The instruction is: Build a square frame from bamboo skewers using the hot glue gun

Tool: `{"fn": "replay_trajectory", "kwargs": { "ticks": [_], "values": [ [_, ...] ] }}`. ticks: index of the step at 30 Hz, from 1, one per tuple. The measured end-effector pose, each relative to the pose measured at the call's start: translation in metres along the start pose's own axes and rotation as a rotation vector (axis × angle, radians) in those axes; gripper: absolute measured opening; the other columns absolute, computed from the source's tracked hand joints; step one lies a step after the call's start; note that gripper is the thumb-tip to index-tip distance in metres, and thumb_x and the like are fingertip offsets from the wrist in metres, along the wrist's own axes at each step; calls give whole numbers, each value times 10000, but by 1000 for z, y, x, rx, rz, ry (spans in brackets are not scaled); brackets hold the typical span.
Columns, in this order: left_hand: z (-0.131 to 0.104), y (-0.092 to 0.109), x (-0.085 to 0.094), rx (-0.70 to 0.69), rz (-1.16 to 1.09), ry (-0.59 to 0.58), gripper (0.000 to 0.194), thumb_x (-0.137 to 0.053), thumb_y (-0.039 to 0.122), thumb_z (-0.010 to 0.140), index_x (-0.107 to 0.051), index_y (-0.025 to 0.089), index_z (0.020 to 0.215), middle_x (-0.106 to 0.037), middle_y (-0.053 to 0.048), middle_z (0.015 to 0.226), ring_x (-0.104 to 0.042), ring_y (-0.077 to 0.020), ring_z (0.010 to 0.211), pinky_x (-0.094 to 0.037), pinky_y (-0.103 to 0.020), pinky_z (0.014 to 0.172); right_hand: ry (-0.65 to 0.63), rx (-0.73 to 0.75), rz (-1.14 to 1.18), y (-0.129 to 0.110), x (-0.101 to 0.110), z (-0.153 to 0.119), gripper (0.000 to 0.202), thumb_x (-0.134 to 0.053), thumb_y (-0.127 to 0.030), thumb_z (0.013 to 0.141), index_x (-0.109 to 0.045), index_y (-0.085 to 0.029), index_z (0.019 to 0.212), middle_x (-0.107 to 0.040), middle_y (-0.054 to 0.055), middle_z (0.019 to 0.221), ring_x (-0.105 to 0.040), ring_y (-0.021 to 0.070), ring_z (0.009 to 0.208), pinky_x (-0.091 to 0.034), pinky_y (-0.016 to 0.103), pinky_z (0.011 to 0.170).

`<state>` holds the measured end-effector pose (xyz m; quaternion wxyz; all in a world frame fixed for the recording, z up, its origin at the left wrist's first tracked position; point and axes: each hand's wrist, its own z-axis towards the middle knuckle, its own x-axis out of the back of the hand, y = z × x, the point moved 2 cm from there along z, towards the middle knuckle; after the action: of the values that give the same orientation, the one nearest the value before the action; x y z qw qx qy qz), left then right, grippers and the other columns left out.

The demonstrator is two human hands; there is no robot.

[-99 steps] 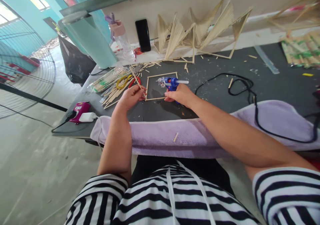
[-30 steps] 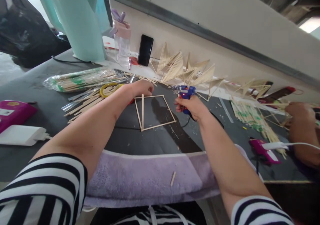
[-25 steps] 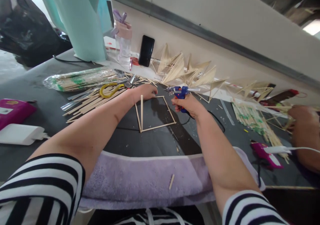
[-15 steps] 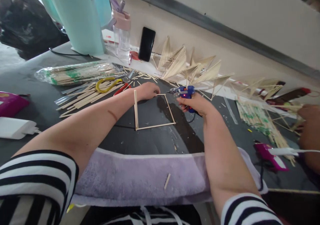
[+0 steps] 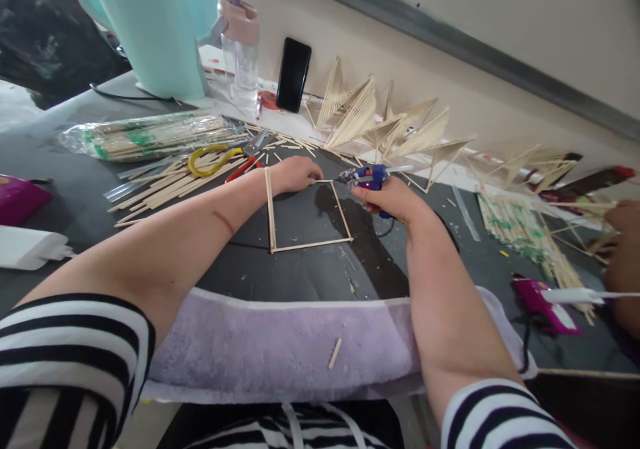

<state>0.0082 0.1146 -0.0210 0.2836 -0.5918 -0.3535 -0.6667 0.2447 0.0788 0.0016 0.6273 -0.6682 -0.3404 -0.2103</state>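
Note:
A square frame of thin wooden sticks (image 5: pixel 311 244) stands on the dark table in front of me. My left hand (image 5: pixel 299 172) pinches the far stick of this frame with curled fingers, and the forearm hides its far left corner. In my right hand (image 5: pixel 387 197) is a blue hot glue gun (image 5: pixel 370 177), fingers wrapped round its handle and a clear glue stick poking out of the back. The gun's nozzle points left, close to the frame's far right corner; whether it touches cannot be told.
Loose sticks (image 5: pixel 163 189), yellow-handled scissors (image 5: pixel 213 162) and a plastic-wrapped stick bundle (image 5: pixel 150 136) lie at left. Stick structures (image 5: pixel 357 116) and a phone (image 5: pixel 293 74) stand along the wall. At right are more sticks (image 5: pixel 520 229), a pink device (image 5: pixel 547 306) and another person's hand (image 5: pixel 623 219).
The glue gun has tilted nearer level, and its nozzle has come to the frame's far right corner. My left hand stays at the far stick. The whole view has shifted slightly.

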Motion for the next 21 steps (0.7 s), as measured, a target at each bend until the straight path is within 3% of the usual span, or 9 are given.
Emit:
{"fn": "replay_trajectory", "kwargs": {
  "ticks": [21],
  "values": [
    [-1, 1, 2, -22, -12, 2, 383, -464, 243, 913, -698, 223, 1216, -720, -16, 1200, -625, -149, 1131, -424, -195, 942, -16, -22, -29, 2, -7, 0, 404, -796, -536, 691, -600, -190, 621, -631, 26, 556, -579, 139, 451, -465, 257, 434]
  ]
}}
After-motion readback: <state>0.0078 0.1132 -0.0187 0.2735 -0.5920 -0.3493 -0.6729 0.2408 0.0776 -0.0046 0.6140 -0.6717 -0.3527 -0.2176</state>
